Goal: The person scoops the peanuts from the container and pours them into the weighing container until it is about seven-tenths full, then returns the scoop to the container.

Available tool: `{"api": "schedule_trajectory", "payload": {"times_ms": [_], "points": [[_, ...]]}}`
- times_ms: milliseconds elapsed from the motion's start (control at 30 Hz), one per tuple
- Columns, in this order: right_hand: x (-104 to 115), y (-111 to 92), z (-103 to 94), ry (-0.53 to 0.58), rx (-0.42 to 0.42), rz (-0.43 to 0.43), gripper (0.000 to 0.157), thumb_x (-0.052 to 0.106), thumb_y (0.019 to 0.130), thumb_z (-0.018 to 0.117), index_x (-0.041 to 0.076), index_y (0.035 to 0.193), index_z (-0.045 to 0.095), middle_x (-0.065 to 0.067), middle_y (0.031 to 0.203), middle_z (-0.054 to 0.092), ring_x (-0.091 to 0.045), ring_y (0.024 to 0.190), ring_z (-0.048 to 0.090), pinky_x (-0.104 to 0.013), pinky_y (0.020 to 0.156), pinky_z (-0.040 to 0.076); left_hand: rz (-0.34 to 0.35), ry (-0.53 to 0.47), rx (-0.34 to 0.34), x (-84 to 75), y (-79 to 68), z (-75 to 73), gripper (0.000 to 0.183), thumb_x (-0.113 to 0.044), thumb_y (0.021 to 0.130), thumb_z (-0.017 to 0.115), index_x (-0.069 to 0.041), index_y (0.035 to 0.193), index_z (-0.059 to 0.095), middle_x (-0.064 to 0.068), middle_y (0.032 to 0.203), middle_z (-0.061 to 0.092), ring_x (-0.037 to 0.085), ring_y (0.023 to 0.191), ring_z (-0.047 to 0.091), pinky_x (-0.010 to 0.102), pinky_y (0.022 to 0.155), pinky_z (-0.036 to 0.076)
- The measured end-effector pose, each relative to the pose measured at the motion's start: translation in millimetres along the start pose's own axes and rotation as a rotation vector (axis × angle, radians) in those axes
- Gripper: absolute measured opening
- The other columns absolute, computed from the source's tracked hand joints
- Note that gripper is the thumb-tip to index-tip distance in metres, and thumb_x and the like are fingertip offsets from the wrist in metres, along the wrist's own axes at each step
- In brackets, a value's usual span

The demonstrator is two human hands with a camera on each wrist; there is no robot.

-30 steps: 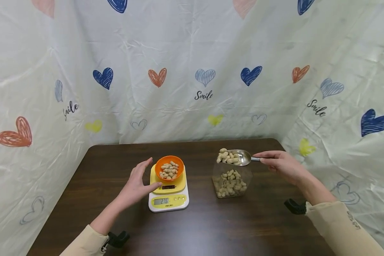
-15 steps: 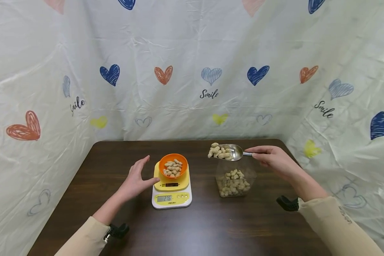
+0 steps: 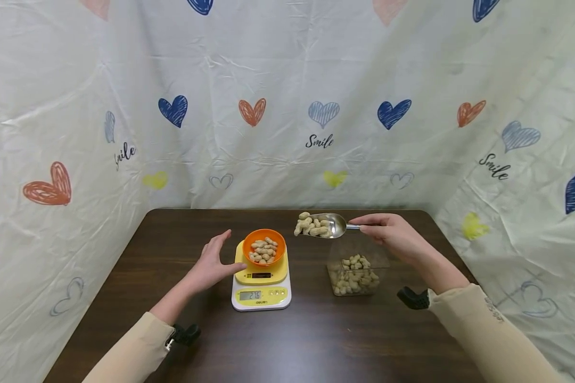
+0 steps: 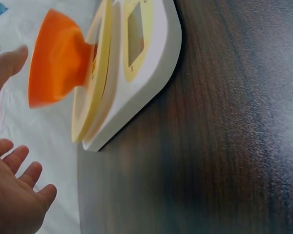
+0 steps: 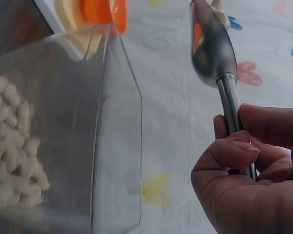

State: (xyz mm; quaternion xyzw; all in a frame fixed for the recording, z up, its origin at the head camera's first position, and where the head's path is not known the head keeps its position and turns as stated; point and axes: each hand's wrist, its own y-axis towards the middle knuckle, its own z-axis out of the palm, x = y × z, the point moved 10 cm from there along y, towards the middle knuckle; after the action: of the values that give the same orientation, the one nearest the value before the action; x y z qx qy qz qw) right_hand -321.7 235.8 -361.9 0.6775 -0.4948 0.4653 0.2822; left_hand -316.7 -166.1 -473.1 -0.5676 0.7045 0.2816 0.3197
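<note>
In the head view my right hand grips the handle of a metal scoop loaded with peanuts. The scoop is held level above the table, over the left side of a clear plastic bin of peanuts. Fingers and thumb curl round the handle in the right wrist view. An orange bowl with peanuts in it sits on a yellow and white kitchen scale, whose display reads 27.6. My left hand, thumb and fingers spread, is just left of the bowl, apart from it in the left wrist view.
The dark wooden table carries the scale at left of centre and the bin to its right. A white cloth printed with hearts hangs behind and on both sides. A dark strap shows at the right wrist.
My right hand has moved left with the loaded scoop, from over the bin toward the bowl. The left hand stays beside the bowl, and the head view has shifted slightly.
</note>
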Motion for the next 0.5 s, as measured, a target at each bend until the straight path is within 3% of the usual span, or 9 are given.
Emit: {"api": "schedule_trajectory", "payload": {"times_ms": [233,500], "points": [[6.5,12.6,13.8,0.005,0.012,-0.01,0.036,0.022,0.106,0.059,0.006,0.137,0.064,-0.001,0.073,0.03,-0.02,0.066,0.032,-0.038,0.073,0.037,0.01,-0.017,0.03,-2.9,5.0,6.7,0.115,-0.058,0.075,0.085,-0.017,0.163,0.022,0.011,0.165,0.024,0.038,0.149,0.019,0.07,0.11,0.029],[8.2,26.7,33.1,-0.008,0.04,0.016,0.035,0.022,0.105,0.06,0.008,0.137,0.066,0.0,0.069,0.031,-0.019,0.064,0.031,-0.036,0.065,0.035,0.05,-0.006,0.07,-10.0,12.2,19.2,0.115,-0.056,0.075,0.086,-0.013,0.162,0.025,0.012,0.164,0.027,0.038,0.148,0.02,0.067,0.112,0.028]]}}
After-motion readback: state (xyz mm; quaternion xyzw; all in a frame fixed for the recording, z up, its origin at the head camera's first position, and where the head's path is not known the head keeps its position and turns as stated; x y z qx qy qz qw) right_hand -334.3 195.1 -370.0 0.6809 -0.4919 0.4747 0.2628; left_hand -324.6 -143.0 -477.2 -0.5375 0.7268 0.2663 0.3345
